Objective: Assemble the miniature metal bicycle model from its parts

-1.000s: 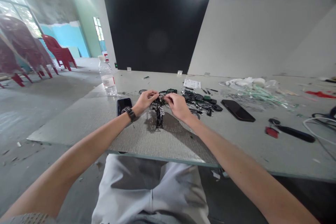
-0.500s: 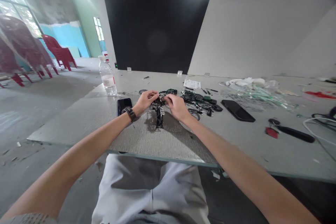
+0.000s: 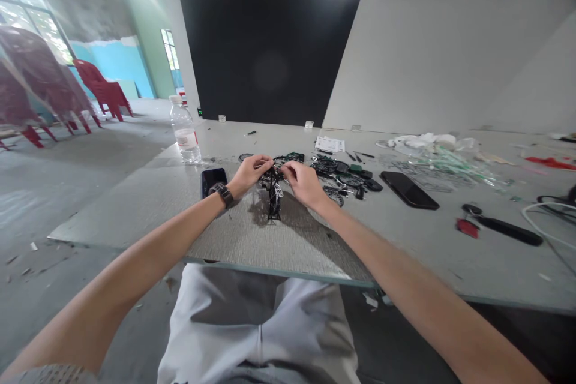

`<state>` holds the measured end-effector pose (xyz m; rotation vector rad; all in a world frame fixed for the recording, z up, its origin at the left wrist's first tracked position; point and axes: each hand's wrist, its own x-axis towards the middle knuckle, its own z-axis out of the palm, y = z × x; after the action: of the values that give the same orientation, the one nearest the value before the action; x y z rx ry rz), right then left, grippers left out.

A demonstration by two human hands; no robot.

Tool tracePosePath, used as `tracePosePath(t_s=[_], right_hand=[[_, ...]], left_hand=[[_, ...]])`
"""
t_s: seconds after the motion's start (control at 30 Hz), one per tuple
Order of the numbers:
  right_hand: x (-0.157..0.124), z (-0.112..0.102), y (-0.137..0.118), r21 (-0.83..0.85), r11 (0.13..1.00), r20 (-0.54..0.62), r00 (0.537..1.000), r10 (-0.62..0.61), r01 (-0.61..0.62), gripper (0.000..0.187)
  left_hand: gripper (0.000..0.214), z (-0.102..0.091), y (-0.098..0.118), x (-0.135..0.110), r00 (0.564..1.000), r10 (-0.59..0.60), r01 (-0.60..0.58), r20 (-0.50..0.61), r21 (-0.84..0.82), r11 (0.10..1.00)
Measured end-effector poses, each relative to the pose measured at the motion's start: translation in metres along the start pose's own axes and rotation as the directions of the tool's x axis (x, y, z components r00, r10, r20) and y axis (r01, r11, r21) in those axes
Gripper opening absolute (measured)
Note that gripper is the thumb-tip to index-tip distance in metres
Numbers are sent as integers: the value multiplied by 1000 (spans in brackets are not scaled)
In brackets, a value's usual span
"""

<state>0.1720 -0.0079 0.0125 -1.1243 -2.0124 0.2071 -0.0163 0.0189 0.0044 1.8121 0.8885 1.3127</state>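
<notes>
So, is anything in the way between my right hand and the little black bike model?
Nothing visible: the right hand is right at the top of the black model bicycle. The loose black parts lie off to the far side, not between them.

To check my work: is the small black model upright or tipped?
Upright: the black model stands on the table, left hand and right hand at its top.

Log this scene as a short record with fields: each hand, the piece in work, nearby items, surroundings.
Left hand: fingers at the top of the small black model, wristwatch on the wrist
Right hand: fingers at the same model's top, from the other side
Piece: stands upright on the grey table
Nearby: black smartphone, loose black model parts, second smartphone, water bottle
Surroundings: red plastic chairs, black wall panel
</notes>
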Motion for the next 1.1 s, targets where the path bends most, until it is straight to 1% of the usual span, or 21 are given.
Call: tracePosePath(t_s=[0.07, 0.17, 0.27, 0.4, 0.5, 0.6, 0.77, 0.87, 0.97, 1.03, 1.1], right_hand=[[0, 0, 1, 5, 1000, -26, 1000, -13, 13, 17], [-1, 0, 2, 25, 1000, -28, 1000, -12, 13, 15], [-1, 0, 3, 29, 999, -27, 1000, -13, 14, 21], [-1, 0, 1, 19, 1000, -44, 999, -19, 20, 27], [0, -1, 0, 9, 1000, -27, 1000, -11, 12, 29], [0, -1, 1, 13, 1000, -20, 1000, -18, 19, 22], [0, -1, 2, 3, 1000, -67, 997, -29, 30, 16], [0, -2, -1, -29, 999, -47, 999, -14, 13, 24], [-1, -2, -2, -21, 1000, -9, 1000, 10, -10, 33], [-1, -1, -2, -23, 1000, -16, 1000, -10, 10, 30], [-1, -1, 0, -40, 999, -32, 999, -29, 28, 22]], left_hand=[[31, 0, 0, -1, 1000, 6, -6, 4, 5, 1000], [32, -1, 2, -3, 1000, 15, -15, 17, 14, 1000], [30, -2, 2, -4, 1000, 12, -12, 27, 2, 1000], [27, -2, 0, -4, 1000, 4, -4, 12, -2, 1000], [25, -1, -2, -3, 1000, -9, 9, 5, -16, 1000], [23, 0, -3, -2, 1000, -3, 3, 2, -23, 1000], [22, -1, -1, -3, 1000, 3, -3, -7, -11, 1000], [21, -1, 0, -3, 1000, 3, -3, -13, -4, 1000], [20, -1, 1, -3, 1000, 3, -2, -16, 5, 1000], [21, -1, 1, -3, 1000, 8, -8, -20, 15, 1000], [22, -1, 1, -3, 1000, 16, -15, -17, 28, 999]])
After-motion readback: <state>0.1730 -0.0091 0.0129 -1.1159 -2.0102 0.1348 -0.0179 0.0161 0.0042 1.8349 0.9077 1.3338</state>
